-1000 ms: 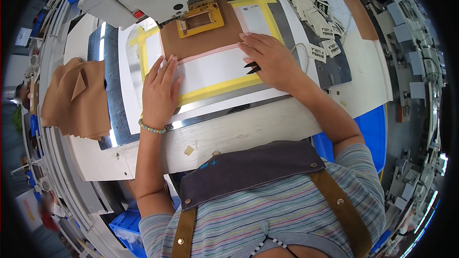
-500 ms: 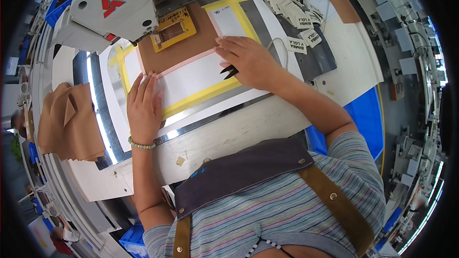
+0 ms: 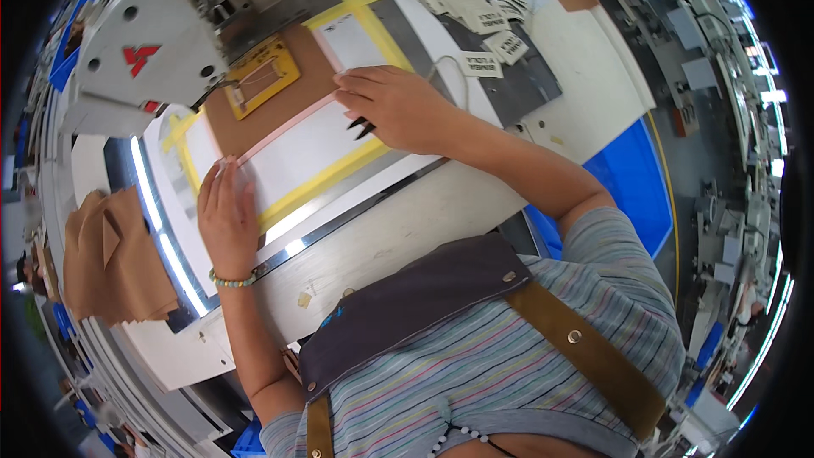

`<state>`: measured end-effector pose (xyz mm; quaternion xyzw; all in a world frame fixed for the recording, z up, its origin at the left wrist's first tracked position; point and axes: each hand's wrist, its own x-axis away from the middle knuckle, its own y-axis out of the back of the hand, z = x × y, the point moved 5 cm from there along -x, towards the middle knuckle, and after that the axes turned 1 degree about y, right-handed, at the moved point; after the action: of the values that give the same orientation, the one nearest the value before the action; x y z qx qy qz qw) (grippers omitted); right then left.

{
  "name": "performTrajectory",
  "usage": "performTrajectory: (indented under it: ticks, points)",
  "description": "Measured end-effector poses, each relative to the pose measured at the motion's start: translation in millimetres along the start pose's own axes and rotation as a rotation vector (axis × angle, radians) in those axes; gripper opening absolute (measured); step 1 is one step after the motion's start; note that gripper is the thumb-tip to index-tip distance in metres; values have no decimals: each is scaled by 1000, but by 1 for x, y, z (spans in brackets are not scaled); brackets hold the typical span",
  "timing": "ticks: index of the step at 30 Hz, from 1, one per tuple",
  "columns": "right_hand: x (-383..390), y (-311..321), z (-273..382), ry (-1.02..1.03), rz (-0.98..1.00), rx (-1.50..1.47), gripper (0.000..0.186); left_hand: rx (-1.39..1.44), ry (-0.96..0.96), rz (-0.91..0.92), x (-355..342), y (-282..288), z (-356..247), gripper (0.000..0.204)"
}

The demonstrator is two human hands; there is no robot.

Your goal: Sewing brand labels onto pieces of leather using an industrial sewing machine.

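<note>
A brown fabric or leather panel (image 3: 292, 76) lies within pink edge strips on a white template sheet (image 3: 292, 148) bordered with yellow tape. Beneath the sewing machine head (image 3: 140, 55), a yellow frame (image 3: 278, 82) with a window rests on the panel. My left hand (image 3: 227, 216) lies with fingers stretched out, tips at the panel's near left corner. My right hand (image 3: 407, 110) presses its fingertips at the near right corner. Black thread snips (image 3: 362, 127) with two pointed tips stick out from under its palm, their grip hidden by the hand.
Brown pieces (image 3: 114, 259) are stacked at the left. Several white printed labels (image 3: 462, 4) lie scattered on a dark plate (image 3: 538, 80) at the far right. A blue bin (image 3: 632, 187) stands beside the table on the right. A thin cord (image 3: 449, 64) curves near my right hand.
The whole view has shifted and tilted, so the table and machine appear further left. Both hands keep their places at the panel's corners, and the snips stay in my right hand.
</note>
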<state>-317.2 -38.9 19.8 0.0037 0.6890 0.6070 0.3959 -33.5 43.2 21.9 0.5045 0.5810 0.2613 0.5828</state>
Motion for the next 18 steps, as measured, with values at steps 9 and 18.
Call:
performTrajectory:
  ticks: [9,18]
  points:
    - [20,158,-69,-616,-169,198,28,13,12,11,3,-4,6,42]
    - [76,85,-133,-874,459,-29,24,31,-21,14,0,5,5,39]
